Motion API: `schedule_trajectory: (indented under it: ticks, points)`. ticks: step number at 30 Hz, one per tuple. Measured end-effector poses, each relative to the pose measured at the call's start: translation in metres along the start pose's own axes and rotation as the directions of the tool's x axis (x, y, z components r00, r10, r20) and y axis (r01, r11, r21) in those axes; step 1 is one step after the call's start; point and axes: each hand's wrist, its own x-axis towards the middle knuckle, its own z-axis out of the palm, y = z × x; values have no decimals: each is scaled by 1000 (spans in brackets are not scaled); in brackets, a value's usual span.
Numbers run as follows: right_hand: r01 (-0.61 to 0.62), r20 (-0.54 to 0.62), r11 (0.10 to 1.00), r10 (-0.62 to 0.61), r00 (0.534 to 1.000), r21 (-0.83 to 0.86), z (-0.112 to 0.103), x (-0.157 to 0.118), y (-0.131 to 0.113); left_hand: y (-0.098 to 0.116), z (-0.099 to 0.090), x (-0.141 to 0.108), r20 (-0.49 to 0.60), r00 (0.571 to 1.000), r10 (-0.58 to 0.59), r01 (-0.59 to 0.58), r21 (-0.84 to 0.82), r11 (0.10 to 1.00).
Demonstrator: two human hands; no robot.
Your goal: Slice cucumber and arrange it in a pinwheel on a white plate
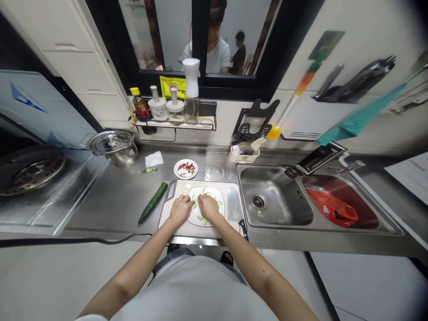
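Note:
A white square plate [216, 195] lies on the pale cutting board [180, 187], with several thin cucumber slices [202, 218] around its surface. At the plate's left side, my left hand [181, 208] has its fingers together, the tips at a cucumber slice. My right hand [207, 207] reaches over the plate's middle with fingers curled down; its fingertips are hidden, so what they pinch cannot be made out. A kitchen knife [234, 205] with a black handle rests flat on the board's right side. To the board's left lies a whole cucumber [153, 203].
Behind the board stand a small plate of red pieces [186, 169] and a clear round lid or dish [214, 171]. A steel pot [115, 147] is at the back left. The double sink [277, 225] adjoins on the right, with a red bag [334, 209] in its far basin.

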Motion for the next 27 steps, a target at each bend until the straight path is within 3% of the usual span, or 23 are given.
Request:
schedule_trajectory:
  ticks: [27]
  points:
    - [7, 8, 999, -6, 1000, -51, -5, 7, -6, 2, -1, 5, 32, 999, -20, 18, 51, 999]
